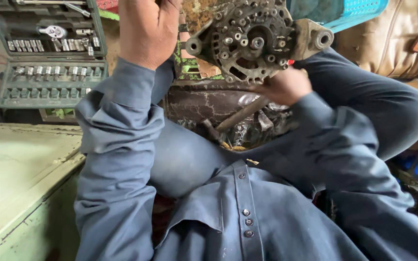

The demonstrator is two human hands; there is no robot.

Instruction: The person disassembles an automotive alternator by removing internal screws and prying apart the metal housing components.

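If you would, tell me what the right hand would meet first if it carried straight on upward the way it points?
Probably the grimy round metal alternator housing: the right hand sits directly beneath it, seemingly already touching, though depth is unclear.

head view, steeply downward, close over lap

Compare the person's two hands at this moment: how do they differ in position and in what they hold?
The left hand is raised high, back to the camera, its grasp hidden; the right hand sits lower, under the grimy alternator housing, supporting it. The left hand is apart from the housing; the right touches it. Both come out of blue-grey sleeves.
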